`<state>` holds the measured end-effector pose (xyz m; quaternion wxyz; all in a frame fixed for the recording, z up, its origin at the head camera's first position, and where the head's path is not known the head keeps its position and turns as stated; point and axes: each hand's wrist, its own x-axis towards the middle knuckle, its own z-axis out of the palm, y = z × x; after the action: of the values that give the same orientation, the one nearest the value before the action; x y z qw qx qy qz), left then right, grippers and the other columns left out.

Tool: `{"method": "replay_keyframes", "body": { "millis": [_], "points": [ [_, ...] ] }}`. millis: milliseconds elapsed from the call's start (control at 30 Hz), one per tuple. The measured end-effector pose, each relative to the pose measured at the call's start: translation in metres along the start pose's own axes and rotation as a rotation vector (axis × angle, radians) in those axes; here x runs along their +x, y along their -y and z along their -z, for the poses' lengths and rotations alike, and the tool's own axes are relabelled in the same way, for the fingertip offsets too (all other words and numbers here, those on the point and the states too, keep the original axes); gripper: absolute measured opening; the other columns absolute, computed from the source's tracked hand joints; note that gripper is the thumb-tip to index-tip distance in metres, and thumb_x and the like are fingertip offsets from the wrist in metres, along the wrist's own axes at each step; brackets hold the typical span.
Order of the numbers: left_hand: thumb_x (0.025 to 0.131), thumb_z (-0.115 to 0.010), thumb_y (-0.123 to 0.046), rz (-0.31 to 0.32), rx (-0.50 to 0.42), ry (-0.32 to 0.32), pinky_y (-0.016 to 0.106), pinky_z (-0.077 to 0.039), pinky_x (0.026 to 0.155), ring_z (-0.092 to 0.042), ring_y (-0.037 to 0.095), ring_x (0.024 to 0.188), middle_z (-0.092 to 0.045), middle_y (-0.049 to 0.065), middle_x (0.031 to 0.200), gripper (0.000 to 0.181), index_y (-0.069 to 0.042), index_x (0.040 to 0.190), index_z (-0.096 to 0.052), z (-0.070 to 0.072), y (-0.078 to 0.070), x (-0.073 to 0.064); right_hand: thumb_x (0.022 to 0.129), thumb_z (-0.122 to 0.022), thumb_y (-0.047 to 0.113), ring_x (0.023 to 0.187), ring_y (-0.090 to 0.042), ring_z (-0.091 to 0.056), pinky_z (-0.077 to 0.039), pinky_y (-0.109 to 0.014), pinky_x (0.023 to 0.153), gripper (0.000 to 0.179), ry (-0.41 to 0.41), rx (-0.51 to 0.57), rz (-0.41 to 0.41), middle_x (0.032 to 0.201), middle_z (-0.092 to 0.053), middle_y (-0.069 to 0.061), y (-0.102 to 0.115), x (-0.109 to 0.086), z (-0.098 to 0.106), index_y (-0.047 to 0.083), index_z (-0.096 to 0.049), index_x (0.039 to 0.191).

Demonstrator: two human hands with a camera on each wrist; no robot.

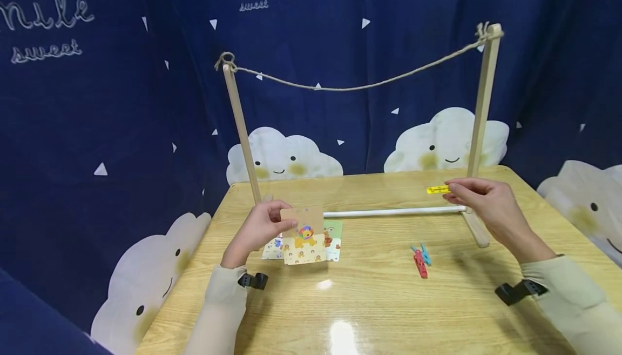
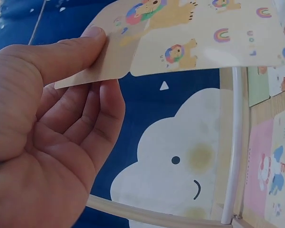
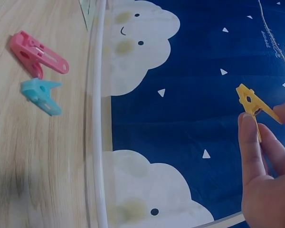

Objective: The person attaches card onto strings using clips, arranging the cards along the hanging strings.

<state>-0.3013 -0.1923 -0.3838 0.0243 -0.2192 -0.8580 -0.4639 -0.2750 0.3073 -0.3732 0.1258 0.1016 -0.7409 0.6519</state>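
Pinched between the thumb and fingers of my left hand is a card with a lion picture, its upper part tan and its lower part cream. In the left wrist view the thumb presses on top of the lion card, with the fingers under it. My right hand pinches a yellow clothespin by its handle ends, raised near the right post. The right wrist view shows the yellow clothespin from the side between thumb and fingers. Behind the lion card, other picture cards lie partly hidden on the table.
A rope sags between two wooden posts, joined low down by a white rod. On the wooden table a red clothespin and a blue clothespin lie together. A dark blue curtain hangs behind.
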Motion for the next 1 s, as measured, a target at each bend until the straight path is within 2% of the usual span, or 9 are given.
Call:
{"method": "replay_keyframes", "body": {
  "millis": [133, 267, 500, 733, 1000],
  "points": [
    [0.092, -0.08, -0.019, -0.01, -0.006, -0.022, 0.03, -0.045, 0.057, -0.053, 0.018, 0.063, -0.064, 0.004, 0.076, 0.018, -0.016, 0.11, -0.076, 0.001, -0.002, 0.002, 0.097, -0.074, 0.011, 0.084, -0.01, -0.076, -0.058, -0.019, 0.078, 0.023, 0.001, 0.115, 0.02, 0.095, -0.078, 0.003, 0.0, 0.003, -0.003, -0.003, -0.074, 0.115],
    [0.092, -0.081, -0.02, -0.028, -0.021, -0.042, 0.028, -0.045, 0.055, -0.052, 0.017, 0.062, -0.064, 0.004, 0.075, 0.017, -0.016, 0.108, -0.077, 0.001, -0.004, 0.006, 0.096, -0.075, 0.009, 0.081, -0.01, -0.075, -0.059, -0.021, 0.075, 0.017, -0.023, 0.14, 0.037, 0.093, -0.078, 0.003, 0.0, 0.006, -0.008, 0.0, -0.076, 0.11],
    [0.092, -0.082, -0.02, -0.053, -0.062, -0.029, 0.027, -0.042, 0.053, -0.049, 0.016, 0.059, -0.062, 0.005, 0.07, 0.016, -0.017, 0.107, -0.077, -0.002, -0.008, 0.011, 0.092, -0.077, 0.0, 0.079, -0.011, -0.073, -0.059, -0.021, 0.076, 0.027, -0.046, 0.182, 0.052, 0.093, -0.076, 0.004, 0.0, 0.01, -0.016, -0.008, -0.07, 0.117],
    [0.091, -0.082, -0.018, -0.057, -0.09, -0.037, 0.026, -0.043, 0.056, -0.053, 0.017, 0.062, -0.071, 0.011, 0.079, 0.017, -0.011, 0.106, -0.077, -0.001, -0.012, 0.015, 0.088, -0.081, 0.003, 0.08, -0.009, -0.074, -0.057, -0.018, 0.077, 0.025, -0.072, 0.131, 0.031, 0.092, -0.077, 0.004, 0.005, 0.012, -0.019, 0.005, -0.076, 0.113],
    [0.091, -0.082, -0.019, -0.036, -0.083, -0.046, 0.027, -0.047, 0.06, -0.059, 0.021, 0.07, -0.075, 0.011, 0.087, 0.02, -0.01, 0.108, -0.077, 0.004, -0.018, 0.02, 0.088, -0.081, 0.002, 0.082, -0.008, -0.074, -0.058, -0.018, 0.077, 0.027, -0.072, 0.111, 0.049, 0.092, -0.077, 0.004, 0.012, 0.017, -0.022, 0.0, -0.075, 0.114]
  ]
}}
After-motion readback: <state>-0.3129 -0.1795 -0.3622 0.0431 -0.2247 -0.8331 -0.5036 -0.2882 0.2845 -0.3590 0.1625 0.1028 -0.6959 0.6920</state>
